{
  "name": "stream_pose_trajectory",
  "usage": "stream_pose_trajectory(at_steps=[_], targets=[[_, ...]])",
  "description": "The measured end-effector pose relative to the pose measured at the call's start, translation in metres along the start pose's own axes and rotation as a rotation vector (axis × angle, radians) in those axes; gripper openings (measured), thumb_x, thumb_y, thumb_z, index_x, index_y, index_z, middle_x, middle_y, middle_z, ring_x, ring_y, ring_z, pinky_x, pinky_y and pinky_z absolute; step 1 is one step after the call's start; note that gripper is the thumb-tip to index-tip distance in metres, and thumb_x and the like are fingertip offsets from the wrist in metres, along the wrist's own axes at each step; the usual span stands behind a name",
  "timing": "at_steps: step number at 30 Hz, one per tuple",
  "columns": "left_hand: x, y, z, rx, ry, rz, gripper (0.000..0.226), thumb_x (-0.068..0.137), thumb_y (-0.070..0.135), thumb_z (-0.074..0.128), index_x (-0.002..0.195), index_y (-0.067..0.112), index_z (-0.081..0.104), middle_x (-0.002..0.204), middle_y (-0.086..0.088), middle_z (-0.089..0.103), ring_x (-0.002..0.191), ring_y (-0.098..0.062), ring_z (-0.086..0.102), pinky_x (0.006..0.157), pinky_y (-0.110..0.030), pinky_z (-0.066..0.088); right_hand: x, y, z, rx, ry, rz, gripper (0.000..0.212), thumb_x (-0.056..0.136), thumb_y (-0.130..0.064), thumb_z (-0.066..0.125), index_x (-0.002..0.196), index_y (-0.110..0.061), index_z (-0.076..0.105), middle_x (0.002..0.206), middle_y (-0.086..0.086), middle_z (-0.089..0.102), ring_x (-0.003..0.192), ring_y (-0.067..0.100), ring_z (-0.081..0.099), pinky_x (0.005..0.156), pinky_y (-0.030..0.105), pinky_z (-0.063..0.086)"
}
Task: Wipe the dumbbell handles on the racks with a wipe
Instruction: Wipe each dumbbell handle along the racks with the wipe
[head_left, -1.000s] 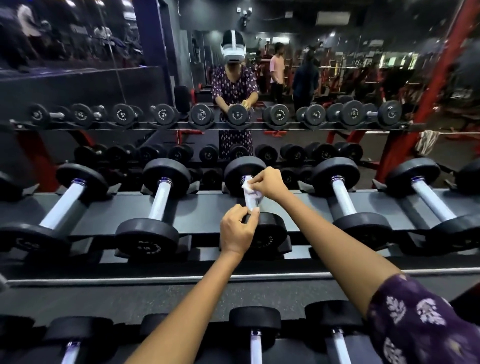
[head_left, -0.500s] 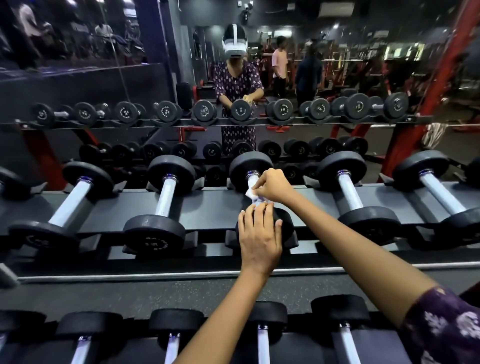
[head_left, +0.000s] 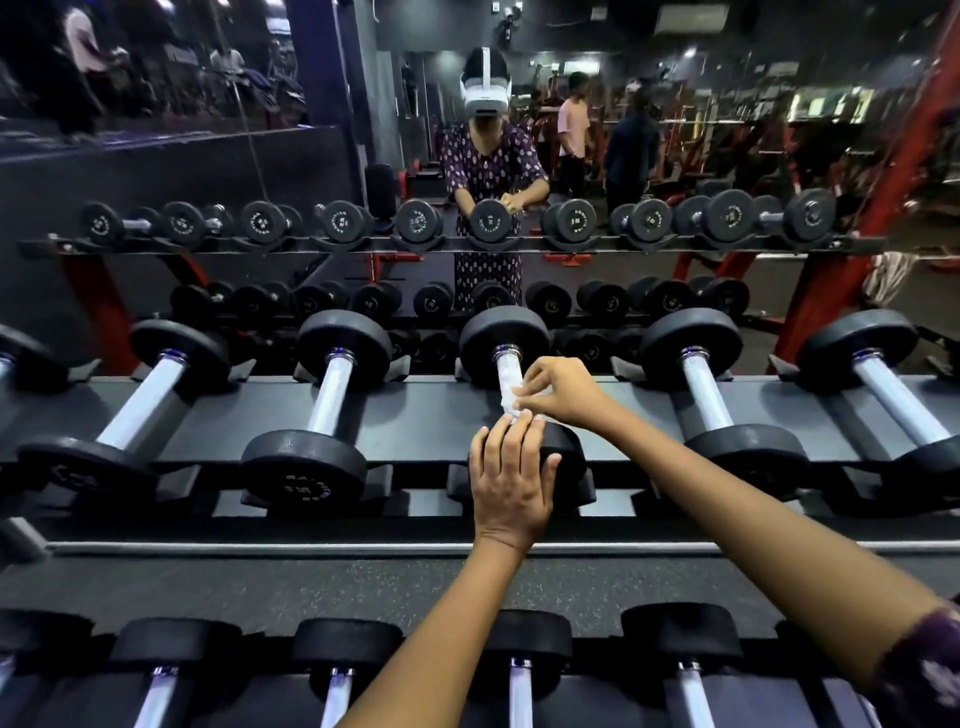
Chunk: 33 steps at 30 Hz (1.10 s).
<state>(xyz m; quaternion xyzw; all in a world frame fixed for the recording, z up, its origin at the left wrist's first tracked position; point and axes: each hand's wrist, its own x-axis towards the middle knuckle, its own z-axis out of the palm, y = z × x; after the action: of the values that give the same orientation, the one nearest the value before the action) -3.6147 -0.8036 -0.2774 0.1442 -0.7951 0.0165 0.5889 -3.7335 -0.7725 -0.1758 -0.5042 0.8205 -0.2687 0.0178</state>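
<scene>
A black dumbbell with a silver knurled handle (head_left: 505, 370) lies on the upper rack shelf (head_left: 426, 410) straight ahead, its far head (head_left: 504, 340) toward the mirror. My right hand (head_left: 558, 392) pinches a small white wipe (head_left: 511, 402) against the near half of that handle. My left hand (head_left: 511, 480) rests flat, fingers straight, on the dumbbell's near head (head_left: 569, 457), covering most of it. The lower end of the handle is hidden by both hands.
More black dumbbells lie left (head_left: 332, 395) and right (head_left: 709, 400) on the same shelf. A lower row (head_left: 522, 686) sits near my body. A mirror behind reflects the racks and people. A red rack post (head_left: 878, 208) stands at the right.
My left hand let go of the handle's near end and now lies flat on the near head. My right hand with the wipe slid down the handle toward me.
</scene>
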Motion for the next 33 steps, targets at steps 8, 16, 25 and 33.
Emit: stream_pose_trajectory(at_steps=[8, 16, 25, 33], targets=[[0.002, 0.001, 0.004, 0.009, 0.047, -0.007, 0.04, 0.105, 0.037, 0.024, 0.122, 0.011, 0.048, 0.124, -0.005, 0.047, 0.114, -0.023, 0.047, 0.108, -0.034, 0.025, 0.032, -0.004, 0.0, -0.002, 0.083, -0.008, 0.017, 0.08, -0.005, 0.063, 0.092, -0.003, 0.074, 0.094, 0.016, 0.068, 0.091, 0.028, 0.062, 0.079, 0.028, 0.046], [0.002, 0.002, 0.006, 0.039, 0.058, -0.007, 0.04, 0.104, 0.038, 0.025, 0.122, 0.011, 0.049, 0.123, -0.005, 0.047, 0.112, -0.023, 0.048, 0.109, -0.034, 0.024, 0.028, 0.005, -0.007, -0.033, 0.052, -0.022, 0.021, 0.079, 0.002, 0.059, 0.096, 0.002, 0.072, 0.091, 0.021, 0.07, 0.088, 0.032, 0.063, 0.064, 0.014, 0.035], [0.002, 0.002, 0.007, 0.042, 0.073, -0.016, 0.04, 0.103, 0.038, 0.026, 0.121, 0.011, 0.05, 0.122, -0.005, 0.048, 0.113, -0.023, 0.048, 0.108, -0.034, 0.026, -0.006, 0.012, -0.001, 0.055, 0.031, -0.086, 0.014, 0.074, 0.002, 0.069, 0.087, 0.001, 0.074, 0.086, 0.018, 0.071, 0.082, 0.027, 0.064, 0.064, 0.006, 0.034], [0.002, 0.004, 0.007, 0.058, 0.075, -0.014, 0.039, 0.103, 0.038, 0.027, 0.12, 0.011, 0.05, 0.122, -0.005, 0.048, 0.113, -0.023, 0.048, 0.108, -0.034, 0.025, 0.033, 0.011, -0.002, -0.028, 0.039, -0.093, 0.019, 0.079, 0.004, 0.058, 0.091, 0.001, 0.074, 0.091, 0.023, 0.065, 0.09, 0.033, 0.06, 0.064, 0.016, 0.037]])
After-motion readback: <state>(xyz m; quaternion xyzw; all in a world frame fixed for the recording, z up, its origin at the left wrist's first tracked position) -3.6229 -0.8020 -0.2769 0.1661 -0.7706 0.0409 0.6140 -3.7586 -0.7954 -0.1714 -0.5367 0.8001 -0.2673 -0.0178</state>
